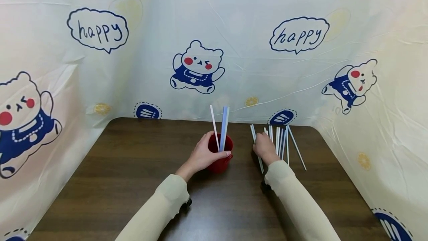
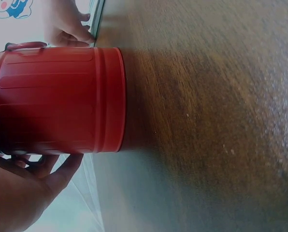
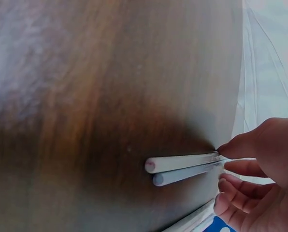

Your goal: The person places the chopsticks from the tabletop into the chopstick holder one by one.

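My left hand grips a red bucket-shaped cup, fingers around its far left side and thumb across the near rim. The cup's ribbed wall and a side handle show in the left wrist view; its base rests on the table. A white straw and a few bluish straws stand in it, leaning apart. To the right, my right hand is low over loose straws. Its thumb and forefinger pinch two adjacent straws, one white and one pale blue, lying on the table.
Several white and blue straws lie side by side just right of my right hand. One blue straw slants at the far right of the row. Behind the brown wooden table hangs a pale printed cloth.
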Demonstrator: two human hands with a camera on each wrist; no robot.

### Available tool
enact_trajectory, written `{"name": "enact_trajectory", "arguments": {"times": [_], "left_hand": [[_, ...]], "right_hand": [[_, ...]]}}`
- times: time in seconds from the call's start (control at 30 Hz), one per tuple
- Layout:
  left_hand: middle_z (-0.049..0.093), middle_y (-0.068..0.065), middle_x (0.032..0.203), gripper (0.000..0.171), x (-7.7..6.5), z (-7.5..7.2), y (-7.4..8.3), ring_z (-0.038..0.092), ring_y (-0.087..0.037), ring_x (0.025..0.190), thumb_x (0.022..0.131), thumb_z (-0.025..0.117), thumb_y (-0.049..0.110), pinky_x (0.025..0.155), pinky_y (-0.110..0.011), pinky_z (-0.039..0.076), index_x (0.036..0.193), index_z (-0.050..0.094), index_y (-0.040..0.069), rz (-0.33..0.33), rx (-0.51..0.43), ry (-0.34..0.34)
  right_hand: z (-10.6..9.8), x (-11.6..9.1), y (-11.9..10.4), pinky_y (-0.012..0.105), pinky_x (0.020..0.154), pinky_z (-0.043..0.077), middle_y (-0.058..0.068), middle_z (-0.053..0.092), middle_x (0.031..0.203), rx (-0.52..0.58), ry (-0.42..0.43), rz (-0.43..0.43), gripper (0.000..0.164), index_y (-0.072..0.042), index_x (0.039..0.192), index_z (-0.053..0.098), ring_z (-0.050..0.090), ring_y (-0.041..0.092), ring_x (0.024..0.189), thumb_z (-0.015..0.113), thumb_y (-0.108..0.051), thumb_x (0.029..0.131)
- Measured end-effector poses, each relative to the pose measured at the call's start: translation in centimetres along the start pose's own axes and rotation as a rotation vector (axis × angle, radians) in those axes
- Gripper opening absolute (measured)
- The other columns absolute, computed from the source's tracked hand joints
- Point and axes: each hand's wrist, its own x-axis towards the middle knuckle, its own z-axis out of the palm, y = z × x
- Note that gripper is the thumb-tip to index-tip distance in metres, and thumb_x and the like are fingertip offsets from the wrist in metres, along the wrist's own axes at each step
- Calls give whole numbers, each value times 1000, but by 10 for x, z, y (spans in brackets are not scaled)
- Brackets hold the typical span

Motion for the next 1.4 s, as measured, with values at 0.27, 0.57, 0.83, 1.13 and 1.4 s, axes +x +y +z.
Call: {"name": "enact_trajectory", "arguments": {"times": [0.27,0.57,0.83,1.13,1.4], "left_hand": [[54,3,137,82,1,0,-1,53,-23,124,74,87,56,89,-54,57,140,46,31,-7,16,5],[55,0,137,79,1,1,-1,54,-22,123,75,87,54,92,-52,56,139,47,31,16,10,12],[55,-4,139,78,1,1,-1,54,-22,122,75,86,54,91,-52,56,139,47,31,19,8,12],[54,-3,139,79,2,0,1,53,-23,123,76,87,52,90,-52,57,140,47,30,11,4,11],[54,-6,140,81,-1,-1,3,54,-25,124,77,87,50,90,-53,57,142,47,24,18,-3,6]], "right_hand": [[-1,-3,-4,49,80,55,21,64,104,-22,-12,-3,17,6,104,65,63,34,93,63,-2,90],[-2,-3,-12,47,74,55,21,67,101,-21,-51,-3,17,4,104,67,66,34,89,61,2,89],[-8,-1,-16,40,59,48,20,66,86,30,-66,-19,13,4,98,65,60,29,68,63,6,85],[-21,4,-15,33,51,58,21,61,90,262,-255,107,15,7,103,57,68,25,54,53,9,89],[-22,-6,-8,41,65,63,5,48,65,584,-336,162,37,-11,64,40,65,26,61,58,10,89]]}}
